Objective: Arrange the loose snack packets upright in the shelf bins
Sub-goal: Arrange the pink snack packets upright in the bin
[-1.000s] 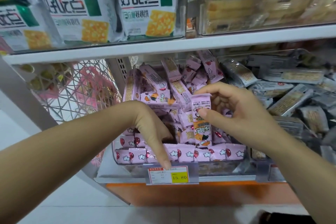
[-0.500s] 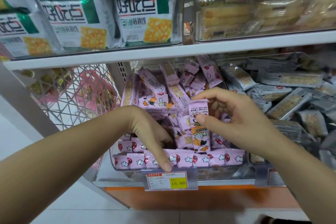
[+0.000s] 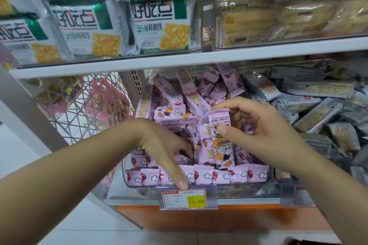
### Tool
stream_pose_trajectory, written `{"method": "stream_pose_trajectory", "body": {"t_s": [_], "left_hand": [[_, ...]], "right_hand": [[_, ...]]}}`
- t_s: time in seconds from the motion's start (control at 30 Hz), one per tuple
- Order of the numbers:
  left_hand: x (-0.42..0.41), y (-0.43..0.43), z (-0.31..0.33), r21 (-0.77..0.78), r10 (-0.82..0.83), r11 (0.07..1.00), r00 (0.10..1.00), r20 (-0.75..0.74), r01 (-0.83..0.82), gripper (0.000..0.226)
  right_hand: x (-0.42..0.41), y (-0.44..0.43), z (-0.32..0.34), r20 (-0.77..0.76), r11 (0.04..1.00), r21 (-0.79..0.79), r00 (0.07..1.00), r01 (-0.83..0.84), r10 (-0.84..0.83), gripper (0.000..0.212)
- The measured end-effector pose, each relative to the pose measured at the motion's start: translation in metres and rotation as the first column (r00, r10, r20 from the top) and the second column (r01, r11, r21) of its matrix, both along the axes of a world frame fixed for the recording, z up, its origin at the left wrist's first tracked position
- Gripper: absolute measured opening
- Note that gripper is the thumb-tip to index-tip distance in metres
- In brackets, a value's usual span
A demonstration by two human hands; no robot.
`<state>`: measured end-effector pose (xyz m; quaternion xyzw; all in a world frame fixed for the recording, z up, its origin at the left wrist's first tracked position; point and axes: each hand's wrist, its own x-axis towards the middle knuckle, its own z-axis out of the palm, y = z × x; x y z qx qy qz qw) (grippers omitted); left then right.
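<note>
A clear plastic bin (image 3: 201,190) on the lower shelf holds several pink snack packets. A row of them stands upright along the bin's front wall (image 3: 207,175); behind it a loose pile (image 3: 179,105) lies at all angles. My right hand (image 3: 258,131) pinches one pink packet (image 3: 221,139) upright, thumb on its face, its lower end just behind the front row. My left hand (image 3: 167,151) reaches into the bin, fingers down among the packets, thumb pressed on the front wall. Whether those fingers grip a packet is hidden.
A second clear bin (image 3: 318,109) to the right holds grey packets in a heap. A white wire basket (image 3: 75,103) stands to the left. The upper shelf (image 3: 179,59) carries green-and-white cracker bags (image 3: 159,24) and wrapped cakes (image 3: 288,10). A price tag (image 3: 184,199) hangs below the pink bin.
My right hand has lowered the pink packet slightly toward the front row. The left hand stays in the bin with its thumb on the front wall.
</note>
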<state>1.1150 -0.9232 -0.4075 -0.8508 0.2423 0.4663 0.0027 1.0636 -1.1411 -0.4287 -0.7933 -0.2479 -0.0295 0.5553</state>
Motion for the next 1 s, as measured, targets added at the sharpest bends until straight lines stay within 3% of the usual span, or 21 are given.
{"method": "stream_pose_trajectory", "body": {"t_s": [0.13,0.33,0.53,0.83,1.0], "left_hand": [[-0.001,0.0,0.006,-0.016,-0.049,0.999,0.998,0.04,0.049,0.068],[0.008,0.022,-0.001,-0.206,0.096,0.973,0.995,-0.037,-0.102,0.045],[0.0,0.024,-0.005,-0.461,0.231,0.841,0.959,-0.165,-0.282,0.042],[-0.003,0.001,-0.02,-0.546,0.241,0.833,0.946,0.215,-0.088,0.011],[-0.006,0.01,-0.021,-0.51,0.303,0.858,0.866,0.398,-0.066,0.015]], "right_hand": [[0.0,0.0,0.0,0.002,1.0,-0.006,1.0,0.003,-0.003,0.024],[-0.001,0.001,0.002,0.004,1.0,-0.016,1.0,0.003,-0.003,0.022],[-0.001,0.003,0.003,0.004,0.999,-0.036,1.0,0.013,-0.013,0.025],[-0.004,0.005,0.005,0.008,0.998,-0.06,1.0,0.022,-0.021,0.024],[-0.005,0.004,0.006,-0.001,0.997,-0.07,1.0,0.03,-0.03,0.034]]}}
